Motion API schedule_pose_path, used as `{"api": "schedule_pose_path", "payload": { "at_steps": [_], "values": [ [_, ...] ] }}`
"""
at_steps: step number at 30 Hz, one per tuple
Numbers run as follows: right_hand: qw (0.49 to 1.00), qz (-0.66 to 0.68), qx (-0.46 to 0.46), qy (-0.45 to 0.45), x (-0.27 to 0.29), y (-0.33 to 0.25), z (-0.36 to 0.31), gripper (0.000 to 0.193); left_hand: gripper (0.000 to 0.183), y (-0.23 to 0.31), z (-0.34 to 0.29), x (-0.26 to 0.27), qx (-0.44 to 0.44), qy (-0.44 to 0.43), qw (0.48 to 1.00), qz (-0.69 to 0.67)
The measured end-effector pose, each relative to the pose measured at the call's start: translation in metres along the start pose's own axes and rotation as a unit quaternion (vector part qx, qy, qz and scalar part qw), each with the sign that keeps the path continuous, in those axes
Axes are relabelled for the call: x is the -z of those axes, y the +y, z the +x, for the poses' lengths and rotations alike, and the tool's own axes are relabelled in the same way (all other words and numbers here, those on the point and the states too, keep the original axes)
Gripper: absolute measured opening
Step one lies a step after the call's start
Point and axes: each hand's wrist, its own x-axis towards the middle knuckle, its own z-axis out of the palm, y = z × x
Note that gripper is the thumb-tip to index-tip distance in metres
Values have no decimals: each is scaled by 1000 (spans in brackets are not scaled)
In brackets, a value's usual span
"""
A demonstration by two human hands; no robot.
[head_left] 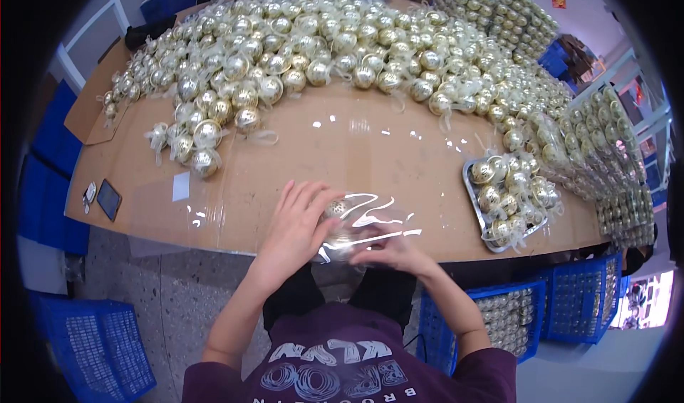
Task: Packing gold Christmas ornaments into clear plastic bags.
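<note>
A clear, shiny plastic package (370, 218) with a few gold baubles in its left part lies at the table's near edge, in front of my body. My left hand (299, 218) is around its left side, the thumb over the top and the long fingers reaching along the far side. At its near right part is my right hand (392, 250), slightly blurred, thumb and fingers closing on the plastic. Glare hides whether the package is a bag or a lidded tray. Farther right stands a tray of gold baubles (506, 196) with pale ribbons.
A large heap of gold baubles (285, 54) covers the table's far side. Stacked clear packs of baubles (598, 139) line the right edge. A phone (108, 199) and a white paper (181, 186) lie at left. Blue crates (100, 346) stand on the floor on both sides.
</note>
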Motion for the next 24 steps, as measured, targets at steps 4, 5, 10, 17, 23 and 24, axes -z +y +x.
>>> {"api": "schedule_pose_path", "payload": {
  "at_steps": [4, 5, 10, 17, 23, 24],
  "values": [
    [996, 86, -11, -31, 1, 16, 9, 50, 48, 5, 1, 2, -7, -19, 1000, 10],
    [997, 19, -29, -69, 14, 11, 7, 54, 53, 6, -1, 4, 1, -23, 1000, 17],
    [988, -43, -145, -35, 132, -36, 1, 26, 57, 4, -2, 6, -1, -37, 998, 48],
    [850, -444, 86, 270, 189, -46, 132, 39, 56, 6, 3, 10, 1, -33, 998, 50],
    [609, -758, 106, 207, 174, -43, 252, 54, 56, 5, 2, 4, -6, -28, 999, 35],
    [626, -757, 86, 163, 181, -38, 263, 58, 56, 4, 2, 3, -2, -26, 999, 40]
  ]
}}
